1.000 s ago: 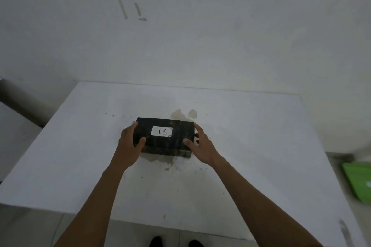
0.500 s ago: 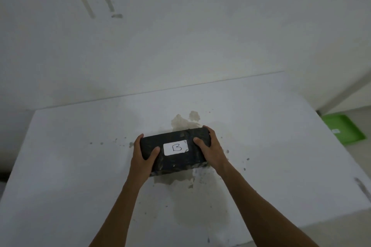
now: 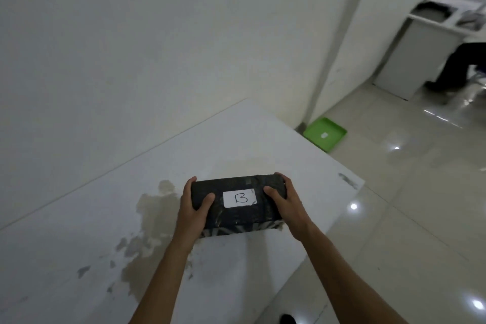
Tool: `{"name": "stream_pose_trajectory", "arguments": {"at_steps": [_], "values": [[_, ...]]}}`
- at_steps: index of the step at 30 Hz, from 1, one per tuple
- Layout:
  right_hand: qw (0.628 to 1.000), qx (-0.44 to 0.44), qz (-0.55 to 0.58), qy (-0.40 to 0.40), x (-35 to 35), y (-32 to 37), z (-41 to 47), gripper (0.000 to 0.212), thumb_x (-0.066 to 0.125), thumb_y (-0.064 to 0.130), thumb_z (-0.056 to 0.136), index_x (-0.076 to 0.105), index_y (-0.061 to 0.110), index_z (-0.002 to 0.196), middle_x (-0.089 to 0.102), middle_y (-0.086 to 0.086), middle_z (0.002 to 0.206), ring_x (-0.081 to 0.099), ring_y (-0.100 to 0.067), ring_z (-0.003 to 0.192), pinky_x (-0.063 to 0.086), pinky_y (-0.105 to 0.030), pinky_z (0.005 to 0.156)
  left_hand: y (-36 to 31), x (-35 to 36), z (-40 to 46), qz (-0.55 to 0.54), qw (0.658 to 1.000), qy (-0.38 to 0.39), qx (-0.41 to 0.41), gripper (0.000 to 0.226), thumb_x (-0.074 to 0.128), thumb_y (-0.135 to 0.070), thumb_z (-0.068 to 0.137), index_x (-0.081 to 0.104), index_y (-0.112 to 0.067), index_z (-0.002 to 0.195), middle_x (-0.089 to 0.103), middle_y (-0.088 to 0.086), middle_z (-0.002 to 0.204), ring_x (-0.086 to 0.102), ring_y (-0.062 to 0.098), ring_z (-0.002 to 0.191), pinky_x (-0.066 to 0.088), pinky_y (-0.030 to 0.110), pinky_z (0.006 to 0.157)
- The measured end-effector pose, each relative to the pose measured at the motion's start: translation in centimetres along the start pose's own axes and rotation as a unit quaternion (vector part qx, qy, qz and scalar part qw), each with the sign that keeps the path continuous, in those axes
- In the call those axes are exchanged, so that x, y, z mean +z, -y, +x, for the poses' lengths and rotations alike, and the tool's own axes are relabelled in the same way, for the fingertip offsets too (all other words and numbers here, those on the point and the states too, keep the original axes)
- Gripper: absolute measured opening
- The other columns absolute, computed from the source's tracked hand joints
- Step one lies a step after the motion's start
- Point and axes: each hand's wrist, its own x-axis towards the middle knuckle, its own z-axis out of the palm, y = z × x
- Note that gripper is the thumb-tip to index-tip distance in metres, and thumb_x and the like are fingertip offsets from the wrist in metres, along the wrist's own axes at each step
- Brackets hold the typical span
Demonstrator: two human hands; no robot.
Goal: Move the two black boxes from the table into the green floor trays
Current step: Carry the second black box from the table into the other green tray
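A black box [image 3: 238, 214] with a white label marked "B" is held over the right part of the white table [image 3: 79, 258]. My left hand [image 3: 193, 212] grips its left end and my right hand [image 3: 286, 204] grips its right end, thumbs on top. It looks lifted a little off the table. One green tray [image 3: 326, 129] lies on the floor past the table's far right corner, against the wall; it holds only a small white label. No second black box or second tray is in view.
Stains mark the table left of the box. Glossy tiled floor [image 3: 407, 205] spreads to the right. A white cabinet [image 3: 410, 60] stands at the far right, with a seated person's dark trouser leg [image 3: 457, 66] beside it. A shoe tip [image 3: 288, 319] shows at the bottom edge.
Both hands closed on the box's ends and lifted it. The view has swung to the right, so the green tray, floor and cabinet have come into sight.
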Motion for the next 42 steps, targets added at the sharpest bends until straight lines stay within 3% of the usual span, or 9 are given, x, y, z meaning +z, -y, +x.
{"name": "stream_pose_trajectory", "arguments": {"at_steps": [3,6,11,16,20,24,31,35,42], "values": [[0.998,-0.015,0.005,-0.057,-5.3,0.4,-0.6,0.059,0.071,0.049,0.086,0.046,0.042,0.138,0.064,0.006,0.128,0.068,-0.012,0.11,0.06,-0.03,0.086,-2.2,4.9,0.6,0.001,0.998,0.051,0.022,0.061,0.062,-0.042,0.088,0.031,-0.043,0.141,0.052,0.002,0.134,0.06,0.018,0.111,0.056,0.024,0.074],[0.995,-0.018,0.02,-0.092,-10.3,0.4,-1.2,0.062,0.071,0.05,0.084,0.046,0.039,0.139,0.063,0.003,0.132,0.067,-0.017,0.115,0.058,-0.041,0.096,-3.9,9.6,0.6,0.005,0.995,0.09,0.038,0.062,0.062,-0.044,0.088,0.031,-0.042,0.141,0.052,0.002,0.134,0.06,0.016,0.111,0.056,0.022,0.075],[0.991,-0.022,0.034,-0.127,-18.9,0.6,-1.4,0.059,0.071,0.049,0.085,0.047,0.04,0.138,0.063,0.002,0.131,0.067,-0.021,0.114,0.056,-0.047,0.099,-6.3,18.2,0.3,0.017,0.99,0.132,0.054,0.067,0.063,-0.047,0.086,0.029,-0.039,0.144,0.052,0.004,0.135,0.059,0.021,0.115,0.055,0.043,0.093],[0.992,-0.036,0.034,-0.113,-28.2,1.6,0.2,0.061,0.071,0.047,0.086,0.045,0.035,0.14,0.06,-0.002,0.132,0.066,-0.026,0.116,0.056,-0.051,0.099,-8.9,27.1,-0.5,0.02,0.99,0.124,0.067,0.068,0.063,-0.046,0.086,0.03,-0.035,0.145,0.051,0.002,0.137,0.057,0.018,0.117,0.054,0.028,0.087],[0.993,-0.044,0.038,-0.104,-35.2,2.4,1.9,0.061,0.072,0.046,0.086,0.045,0.034,0.139,0.061,0.001,0.129,0.067,-0.022,0.114,0.058,-0.046,0.096,-10.4,34.1,-0.6,0.014,0.992,0.111,0.064,0.066,0.063,-0.045,0.086,0.033,-0.036,0.143,0.052,-0.001,0.137,0.056,0.017,0.117,0.05,0.032,0.095],[0.993,-0.052,0.036,-0.1,-41.2,3.1,4.6,0.059,0.072,0.043,0.088,0.046,0.033,0.14,0.062,0.006,0.126,0.068,-0.014,0.11,0.06,-0.032,0.086,-11.6,40.5,0.5,0.008,0.992,0.108,0.058,0.063,0.063,-0.047,0.085,0.035,-0.039,0.14,0.053,-0.004,0.134,0.056,0.014,0.115,0.047,0.021,0.084],[0.994,-0.044,0.025,-0.1,-48.6,3.8,12.0,0.058,0.071,0.042,0.089,0.044,0.033,0.14,0.062,0.006,0.125,0.067,-0.016,0.111,0.06,-0.038,0.092,-12.2,49.6,5.9,-0.003,0.994,0.107,0.032,0.065,0.061,-0.049,0.086,0.032,-0.04,0.143,0.054,-0.007,0.13,0.057,0.002,0.104,0.046,0.016,0.074],[0.994,-0.037,0.027,-0.098,-52.5,4.4,17.8,0.057,0.072,0.041,0.089,0.044,0.034,0.139,0.061,0.005,0.125,0.067,-0.017,0.11,0.061,-0.036,0.088,-12.6,54.8,10.6,-0.017,0.994,0.107,0.019,0.066,0.062,-0.047,0.086,0.032,-0.038,0.144,0.053,-0.005,0.131,0.057,0.01,0.111,0.049,0.024,0.084],[0.995,-0.031,0.023,-0.089,-59.6,8.1,29.5,0.054,0.074,0.039,0.087,0.048,0.034,0.134,0.064,0.005,0.123,0.069,-0.014,0.106,0.059,-0.024,0.075,-15.8,63.8,19.7,-0.04,0.994,0.101,0.013,0.064,0.065,-0.041,0.086,0.036,-0.031,0.142,0.056,-0.004,0.127,0.059,0.005,0.11,0.053,0.025,0.087]]}}
